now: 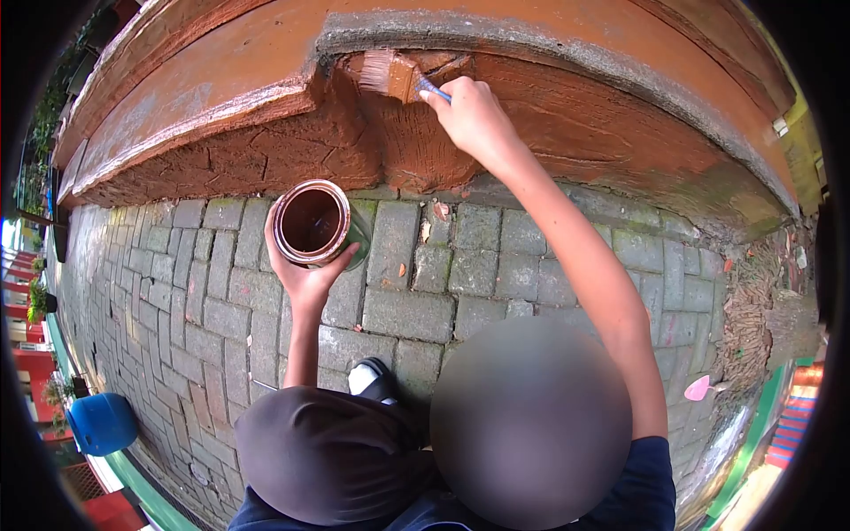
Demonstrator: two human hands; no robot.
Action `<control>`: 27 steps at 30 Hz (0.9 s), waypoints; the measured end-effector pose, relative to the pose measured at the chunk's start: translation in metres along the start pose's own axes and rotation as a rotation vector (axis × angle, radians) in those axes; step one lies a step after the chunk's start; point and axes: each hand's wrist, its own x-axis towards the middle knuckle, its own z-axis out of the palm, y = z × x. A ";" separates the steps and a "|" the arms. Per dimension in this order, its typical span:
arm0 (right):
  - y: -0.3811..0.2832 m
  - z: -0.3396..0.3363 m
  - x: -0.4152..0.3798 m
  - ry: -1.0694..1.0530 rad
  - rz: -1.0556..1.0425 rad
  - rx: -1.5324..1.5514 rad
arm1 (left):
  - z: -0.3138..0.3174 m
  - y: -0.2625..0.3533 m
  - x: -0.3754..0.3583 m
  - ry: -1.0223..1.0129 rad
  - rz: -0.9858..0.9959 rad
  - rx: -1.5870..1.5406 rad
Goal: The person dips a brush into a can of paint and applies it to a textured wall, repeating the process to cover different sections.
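Note:
My left hand (pixel 305 276) is wrapped around an open paint can (pixel 352 241), holding it above the paving. Dark red-brown paint coats the can's rim and inside. In my right hand (pixel 474 115) is a paintbrush (pixel 403 78), gripped by its blue handle. Its wide bristles, stained pinkish-brown, point left and touch or nearly touch the wall (pixel 549 124) just under a grey ledge (pixel 496 37). The wall's rough face is painted red-brown around the brush, close to an inner corner.
Grey paving blocks (pixel 390 310) run along the wall's foot, with a few dry leaves on them. A shoe (pixel 372 379) stands below me. A blue barrel (pixel 102 423) is at the far left. A pink heart-shaped thing (pixel 698 388) lies at the right, near a brown root-like clump (pixel 748 310).

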 end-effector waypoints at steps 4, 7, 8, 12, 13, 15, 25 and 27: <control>0.017 -0.025 -0.003 -0.098 0.147 0.039 | -0.004 0.004 0.002 0.025 0.030 0.014; 0.038 -0.036 -0.019 -0.012 0.137 0.038 | -0.010 0.005 0.002 0.016 0.021 0.017; 0.041 -0.045 -0.025 -0.031 0.176 0.043 | -0.011 0.005 0.003 0.017 0.023 0.014; 0.085 -0.070 -0.053 0.126 0.230 -0.054 | -0.009 0.008 0.005 0.029 0.038 0.034; 0.093 -0.080 -0.063 0.120 0.289 -0.062 | -0.007 0.009 0.005 0.020 0.047 0.018; 0.100 -0.097 -0.088 0.110 0.349 -0.030 | 0.001 0.008 0.005 0.001 0.060 -0.036; 0.027 -0.132 -0.168 -0.109 0.160 0.317 | 0.043 0.007 -0.017 -0.155 0.168 0.078; 0.001 -0.137 -0.169 -0.300 0.078 0.235 | 0.050 0.009 -0.022 -0.199 0.153 0.034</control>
